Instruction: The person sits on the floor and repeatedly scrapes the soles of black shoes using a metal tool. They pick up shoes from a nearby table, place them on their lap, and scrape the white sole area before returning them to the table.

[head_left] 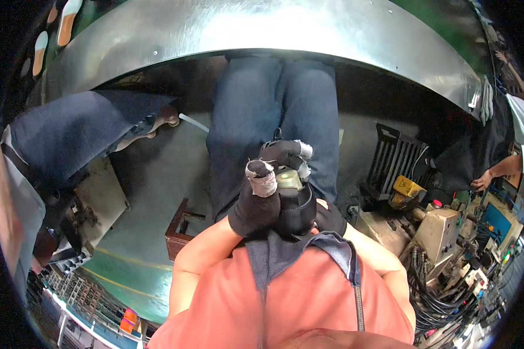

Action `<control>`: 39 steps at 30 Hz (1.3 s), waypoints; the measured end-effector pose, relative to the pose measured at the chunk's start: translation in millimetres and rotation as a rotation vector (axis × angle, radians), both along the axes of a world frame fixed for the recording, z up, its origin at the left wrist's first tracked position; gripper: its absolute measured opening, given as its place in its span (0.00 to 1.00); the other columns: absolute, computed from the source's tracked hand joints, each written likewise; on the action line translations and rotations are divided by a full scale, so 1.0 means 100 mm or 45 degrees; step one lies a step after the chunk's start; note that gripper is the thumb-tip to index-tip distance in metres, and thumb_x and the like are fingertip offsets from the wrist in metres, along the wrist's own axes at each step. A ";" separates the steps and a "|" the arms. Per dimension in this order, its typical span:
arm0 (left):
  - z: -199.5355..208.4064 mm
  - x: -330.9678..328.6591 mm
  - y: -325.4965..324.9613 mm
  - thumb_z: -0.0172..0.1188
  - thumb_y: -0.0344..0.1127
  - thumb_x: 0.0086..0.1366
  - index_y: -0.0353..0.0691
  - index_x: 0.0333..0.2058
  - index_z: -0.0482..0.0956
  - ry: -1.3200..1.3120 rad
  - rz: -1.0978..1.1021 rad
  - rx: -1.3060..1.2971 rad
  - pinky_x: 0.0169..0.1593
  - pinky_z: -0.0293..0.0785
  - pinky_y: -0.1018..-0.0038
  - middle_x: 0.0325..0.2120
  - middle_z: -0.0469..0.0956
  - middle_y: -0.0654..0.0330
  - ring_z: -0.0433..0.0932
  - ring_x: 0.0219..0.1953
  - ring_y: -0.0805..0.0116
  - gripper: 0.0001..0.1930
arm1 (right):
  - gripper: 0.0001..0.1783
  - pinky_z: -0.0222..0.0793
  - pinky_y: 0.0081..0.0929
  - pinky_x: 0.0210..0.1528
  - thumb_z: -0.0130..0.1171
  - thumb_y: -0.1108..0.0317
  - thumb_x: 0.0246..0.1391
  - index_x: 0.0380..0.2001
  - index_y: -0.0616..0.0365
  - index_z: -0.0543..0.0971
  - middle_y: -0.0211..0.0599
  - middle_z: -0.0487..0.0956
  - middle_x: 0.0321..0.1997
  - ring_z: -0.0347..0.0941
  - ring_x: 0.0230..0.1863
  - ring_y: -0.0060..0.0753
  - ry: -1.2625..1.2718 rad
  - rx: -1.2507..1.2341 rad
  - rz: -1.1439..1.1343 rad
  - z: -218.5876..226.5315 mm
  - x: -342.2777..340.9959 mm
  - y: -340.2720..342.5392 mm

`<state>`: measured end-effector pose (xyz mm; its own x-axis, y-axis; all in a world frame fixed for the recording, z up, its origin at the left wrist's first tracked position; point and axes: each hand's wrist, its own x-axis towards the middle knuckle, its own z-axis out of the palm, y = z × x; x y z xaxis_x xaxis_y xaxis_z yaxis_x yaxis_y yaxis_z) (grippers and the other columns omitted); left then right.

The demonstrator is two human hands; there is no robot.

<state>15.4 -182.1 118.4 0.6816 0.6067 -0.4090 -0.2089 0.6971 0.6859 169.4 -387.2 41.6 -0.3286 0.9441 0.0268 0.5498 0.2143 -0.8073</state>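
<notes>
A shiny metal tabletop (262,29) is seen across the top, white-and-tan soles (68,23) beyond it at upper left. Grey floor (169,168) is shown below; machinery (439,232) is crowded at right, a co-worker's hand (481,181) nearby. Both forearms (206,250) are bent inward before the torso. A pale translucent piece (289,179) is held in the black-gloved left hand (268,180), curled round it, over the dark trousers (244,110). The right hand (330,220) is partly hidden close by; its grip cannot be told.
</notes>
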 end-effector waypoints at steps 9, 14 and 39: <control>-1.16 -0.03 -0.02 0.40 0.57 0.70 0.33 0.54 0.68 0.065 0.325 0.382 0.58 0.67 0.63 0.52 0.71 0.56 0.73 0.51 0.60 0.30 | 0.19 0.70 0.45 0.44 0.64 0.59 0.41 0.30 0.65 0.74 0.52 0.72 0.40 0.72 0.42 0.57 -0.060 0.121 -0.074 0.00 0.03 0.11; -0.69 0.07 0.33 0.37 0.57 0.72 0.39 0.53 0.70 0.026 0.154 -0.132 0.51 0.71 0.72 0.41 0.76 0.58 0.74 0.44 0.66 0.28 | 0.14 0.68 0.41 0.38 0.55 0.59 0.55 0.35 0.61 0.74 0.49 0.73 0.32 0.72 0.33 0.52 0.116 -0.412 -0.368 1.00 0.00 0.90; -0.93 -0.09 0.15 0.48 0.34 0.67 0.26 0.60 0.60 0.708 -0.459 1.307 0.64 0.60 0.65 0.57 0.67 0.39 0.65 0.61 0.50 0.26 | 0.21 0.71 0.44 0.30 0.51 0.53 0.59 0.26 0.60 0.78 0.52 0.78 0.27 0.76 0.28 0.53 -0.799 -0.474 -0.137 0.73 0.75 1.50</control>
<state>6.6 -167.4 25.5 0.7623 0.6318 -0.1406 0.3816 -0.2632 0.8861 244.8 -237.1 114.4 -0.0821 0.8817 -0.4646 0.9346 -0.0937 -0.3430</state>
